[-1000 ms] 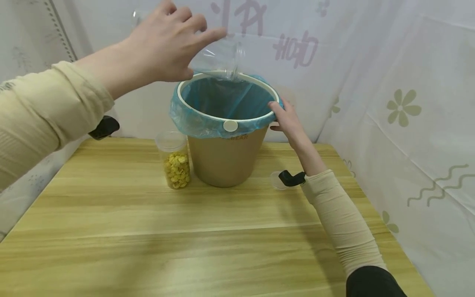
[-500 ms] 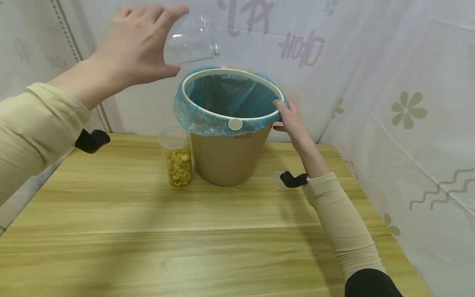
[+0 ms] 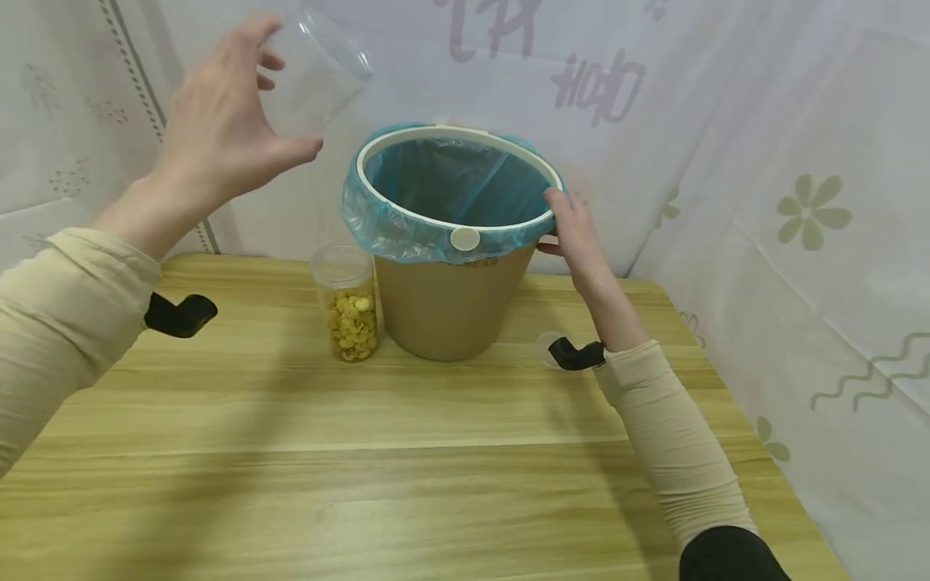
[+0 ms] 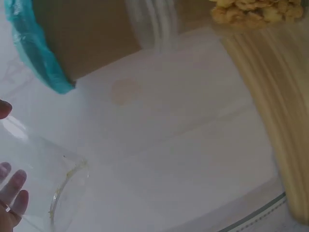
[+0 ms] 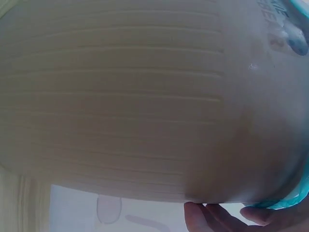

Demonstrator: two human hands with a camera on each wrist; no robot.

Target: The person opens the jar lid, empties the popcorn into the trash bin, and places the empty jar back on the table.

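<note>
My left hand (image 3: 218, 121) grips a clear plastic jar (image 3: 312, 77), raised and tilted, up and to the left of the trash can (image 3: 450, 311). A few yellow crumbs cling near one end of this jar (image 4: 63, 188) in the left wrist view; no other contents show. The tan trash can has a blue bag (image 3: 395, 238) folded over its white rim. My right hand (image 3: 577, 242) holds the can's right rim, thumb on top and fingers outside below. Just left of the can stands a second clear jar (image 3: 352, 319), upright, partly filled with yellow flakes.
A clear round lid (image 3: 546, 351) lies on the wooden table (image 3: 407, 492) beneath my right wrist, partly covered by a black wrist mount (image 3: 574, 355). Patterned white curtains (image 3: 785, 105) hang behind and at the sides of the table.
My left hand has moved the jar left, away from above the can's opening, and turned it to a different tilt. My right hand keeps its hold on the rim.
</note>
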